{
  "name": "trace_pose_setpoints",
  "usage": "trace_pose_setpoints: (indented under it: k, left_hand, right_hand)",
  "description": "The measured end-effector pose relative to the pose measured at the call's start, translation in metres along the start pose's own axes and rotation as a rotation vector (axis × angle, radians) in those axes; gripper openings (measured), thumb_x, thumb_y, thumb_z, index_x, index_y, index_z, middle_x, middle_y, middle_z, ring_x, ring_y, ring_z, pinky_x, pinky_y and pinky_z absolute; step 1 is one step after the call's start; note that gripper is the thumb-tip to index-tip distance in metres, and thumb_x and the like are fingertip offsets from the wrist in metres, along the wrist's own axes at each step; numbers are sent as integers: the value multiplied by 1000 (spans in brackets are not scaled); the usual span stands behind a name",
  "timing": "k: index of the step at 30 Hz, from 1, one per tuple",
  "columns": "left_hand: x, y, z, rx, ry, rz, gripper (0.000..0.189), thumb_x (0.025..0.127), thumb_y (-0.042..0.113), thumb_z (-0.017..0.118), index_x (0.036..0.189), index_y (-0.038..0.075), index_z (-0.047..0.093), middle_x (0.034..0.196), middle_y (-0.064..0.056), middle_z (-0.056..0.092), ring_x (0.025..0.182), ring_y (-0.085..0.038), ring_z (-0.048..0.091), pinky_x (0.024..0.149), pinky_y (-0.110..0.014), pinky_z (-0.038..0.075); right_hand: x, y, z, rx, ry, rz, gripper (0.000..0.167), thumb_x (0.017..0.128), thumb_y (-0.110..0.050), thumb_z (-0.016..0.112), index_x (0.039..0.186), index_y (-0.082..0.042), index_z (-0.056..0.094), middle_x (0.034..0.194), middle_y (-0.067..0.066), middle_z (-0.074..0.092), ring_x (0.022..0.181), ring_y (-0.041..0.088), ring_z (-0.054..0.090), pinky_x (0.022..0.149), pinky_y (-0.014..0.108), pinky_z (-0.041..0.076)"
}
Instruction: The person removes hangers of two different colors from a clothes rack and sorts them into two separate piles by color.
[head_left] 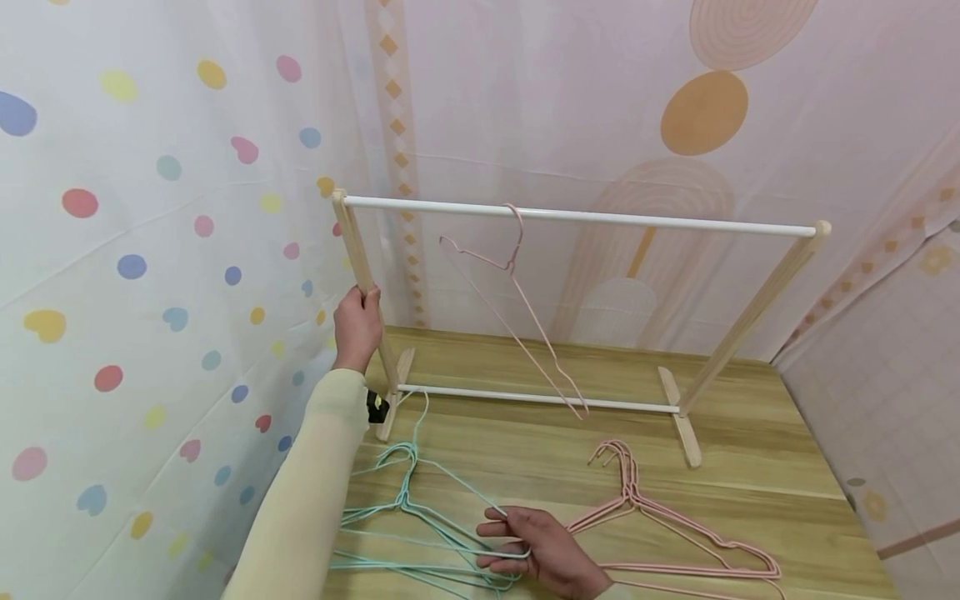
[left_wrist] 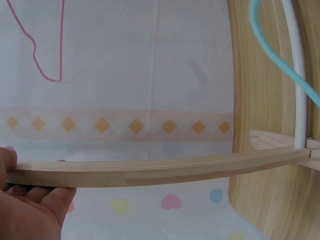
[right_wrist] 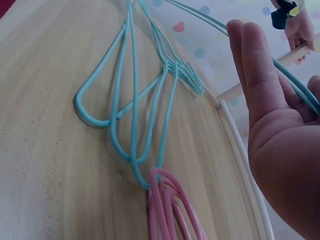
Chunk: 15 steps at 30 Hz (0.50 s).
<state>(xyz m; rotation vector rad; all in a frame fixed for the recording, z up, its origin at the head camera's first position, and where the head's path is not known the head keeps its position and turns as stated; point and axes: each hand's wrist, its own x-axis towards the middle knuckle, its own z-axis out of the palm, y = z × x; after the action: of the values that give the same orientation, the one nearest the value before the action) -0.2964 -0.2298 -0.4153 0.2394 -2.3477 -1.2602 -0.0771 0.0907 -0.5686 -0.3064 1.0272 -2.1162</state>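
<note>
My left hand (head_left: 357, 329) grips the left wooden upright (head_left: 354, 250) of a small clothes rack, thumb on one side and fingers on the other. In the left wrist view, the hand (left_wrist: 35, 205) is at the lower left, holding that upright (left_wrist: 150, 172). Front and centre, my right hand (head_left: 551, 550) holds a teal hanger (head_left: 465, 483) near its right corner, raised above a pile of teal hangers (head_left: 405, 502). The right wrist view shows the hanger (right_wrist: 292, 82) passing between thumb and fingers. A pink hanger (head_left: 534, 312) hangs from the rack's white top rail (head_left: 637, 220).
Several pink hangers (head_left: 633, 498) lie stacked on the wooden table (head_left: 780, 467), right of my right hand. A white lower bar (head_left: 487, 394) joins the rack's feet. A dotted curtain (head_left: 172, 250) stands at the left, a patterned one (head_left: 585, 100) behind.
</note>
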Motion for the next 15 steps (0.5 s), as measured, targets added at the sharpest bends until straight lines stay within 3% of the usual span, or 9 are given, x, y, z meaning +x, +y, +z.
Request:
trace_pose_setpoints:
  k: [7, 15]
  left_hand:
    - [1, -3, -1, 3, -1, 5, 39, 105, 32, 43, 103, -4, 59, 73, -14, 45, 63, -30, 44, 58, -39, 38]
    - [1, -4, 0, 10, -1, 3, 39, 105, 32, 42, 103, -3, 58, 72, -13, 46, 62, -29, 45, 57, -38, 39]
  right_hand:
    - [7, 8, 4, -3, 19, 38, 47, 107, -23, 40, 137, 13, 41, 127, 24, 56, 104, 39, 63, 87, 39, 50]
    - [11, 17, 3, 27, 8, 54, 45, 108, -20, 38, 138, 13, 39, 125, 20, 58, 103, 39, 63, 86, 36, 50]
